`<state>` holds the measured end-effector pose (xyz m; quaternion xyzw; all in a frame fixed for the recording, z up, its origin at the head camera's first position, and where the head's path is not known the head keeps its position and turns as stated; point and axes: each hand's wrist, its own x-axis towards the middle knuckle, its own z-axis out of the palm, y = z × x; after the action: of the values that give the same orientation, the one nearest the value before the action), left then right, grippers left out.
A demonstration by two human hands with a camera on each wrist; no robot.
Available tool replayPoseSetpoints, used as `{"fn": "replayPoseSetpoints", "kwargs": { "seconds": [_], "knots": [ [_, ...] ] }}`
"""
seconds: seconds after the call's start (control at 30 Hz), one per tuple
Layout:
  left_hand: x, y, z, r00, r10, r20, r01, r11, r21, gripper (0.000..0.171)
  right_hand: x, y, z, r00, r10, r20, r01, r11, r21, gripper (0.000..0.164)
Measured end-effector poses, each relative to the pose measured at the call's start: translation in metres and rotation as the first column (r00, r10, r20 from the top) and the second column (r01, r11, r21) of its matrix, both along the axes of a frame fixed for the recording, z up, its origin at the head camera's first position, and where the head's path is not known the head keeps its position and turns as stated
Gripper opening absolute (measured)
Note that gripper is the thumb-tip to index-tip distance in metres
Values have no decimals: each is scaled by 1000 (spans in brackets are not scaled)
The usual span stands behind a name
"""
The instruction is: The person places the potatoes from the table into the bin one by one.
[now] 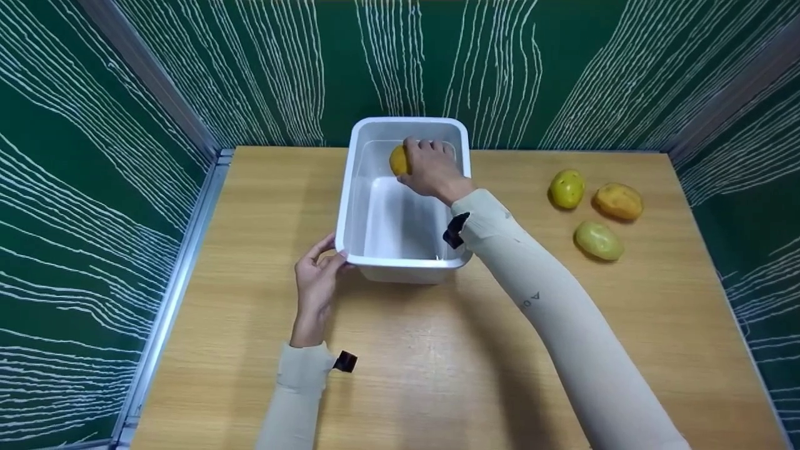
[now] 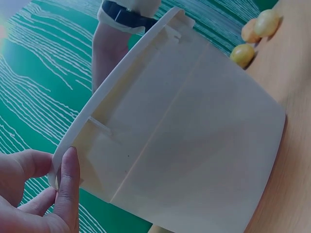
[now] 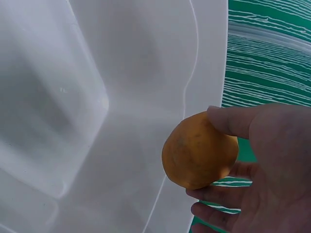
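Head cam: R hand (image 1: 432, 167) grips orange fruit (image 1: 399, 160), L hand (image 1: 317, 275) pinches white bin (image 1: 406, 261) at corner; poss. drop if hold slips, skid if bumped.
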<state>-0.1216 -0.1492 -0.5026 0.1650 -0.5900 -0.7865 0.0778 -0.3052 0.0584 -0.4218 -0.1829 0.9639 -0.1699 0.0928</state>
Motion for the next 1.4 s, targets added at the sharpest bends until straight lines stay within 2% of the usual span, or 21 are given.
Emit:
{"fn": "replayPoseSetpoints", "kwargs": {
  "seconds": [0.27, 0.5, 0.73, 1.2, 1.4],
  "knots": [
    [-1, 1, -2, 1000, -5, 1, 5, 1000, -2, 46, -3, -1, -12, 999, 7, 39, -7, 1000, 1, 60],
    [1, 0, 0, 999, -21, -29, 21, 1000, 0, 46, -6, -8, -21, 997, 43, 65, -45, 999, 17, 58],
    [0, 0, -2, 1000, 1, -22, -1, 1000, 3, 46, -6, -14, -27, 997, 36, 64, -39, 998, 42, 62],
    [-1, 0, 0, 1000, 4, 3, -3, 999, -32, 44, -8, -24, -37, 995, 81, 51, -83, 995, 53, 59],
    [0, -1, -2, 999, -25, -47, 24, 999, -26, 45, -11, -25, -43, 995, 84, 53, -86, 995, 43, 60]
  ]
}}
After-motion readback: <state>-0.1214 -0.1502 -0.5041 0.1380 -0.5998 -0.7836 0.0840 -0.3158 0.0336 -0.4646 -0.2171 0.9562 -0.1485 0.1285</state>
